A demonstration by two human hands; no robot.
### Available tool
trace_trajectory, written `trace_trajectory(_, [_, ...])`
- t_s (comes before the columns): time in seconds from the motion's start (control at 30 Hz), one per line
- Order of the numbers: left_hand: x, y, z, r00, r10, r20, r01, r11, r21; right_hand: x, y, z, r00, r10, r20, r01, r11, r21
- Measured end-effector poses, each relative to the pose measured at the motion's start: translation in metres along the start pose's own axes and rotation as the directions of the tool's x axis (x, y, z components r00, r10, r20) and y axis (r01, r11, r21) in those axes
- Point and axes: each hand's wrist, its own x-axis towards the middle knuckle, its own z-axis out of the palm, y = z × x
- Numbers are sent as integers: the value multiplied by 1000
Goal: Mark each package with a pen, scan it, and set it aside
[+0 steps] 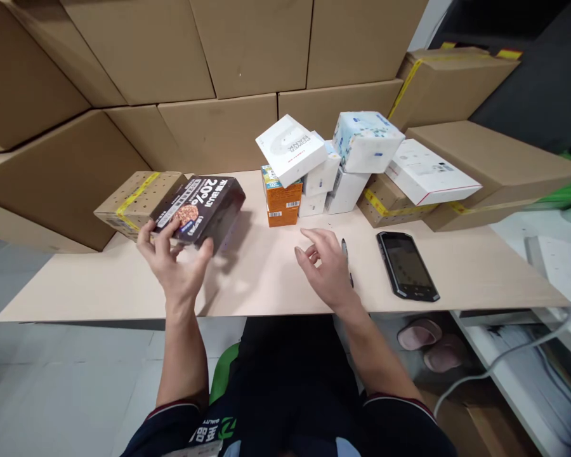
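Your right hand [324,270], half curled around nothing, is beside the pen [345,251]; your left hand [178,270] is spread at the near end of the dark box [213,206], its grip unclear. You seem to be positioning that box, tilted beside the perforated carton [150,192] on the desk [261,279]; the next move calls for steady support.

A pale bench [90,282], bright with light, sits under the left hand [178,257] and right hand [326,266]. Past them, big brown boxes [252,41] stack up like a wall. Grey floor tiles [76,387] lie below the left hand. I see a white shelf [508,397] low to the right hand's right.
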Motion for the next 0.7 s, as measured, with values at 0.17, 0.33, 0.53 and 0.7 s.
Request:
trace_trajectory(0.17, [-39, 10, -12, 914, 382, 135, -358, 918, -170, -12, 9, 0, 953, 230, 195, -291, 871, 396])
trace_trajectory(0.33, [-69, 7, -3, 753, 526, 396, -454, 851, -265, -18, 20, -5, 894, 346, 284, -446, 747, 492])
trace_trajectory(0.53, [-85, 11, 21, 893, 310, 326, -140, 880, -454, -32, 25, 1, 952, 266, 154, -305, 756, 579])
trace_trajectory(0.7, [-69, 13, 29, 946, 24, 324, 178, 795, -579, -32, 29, -2, 962, 150, 230, -256, 788, 560])
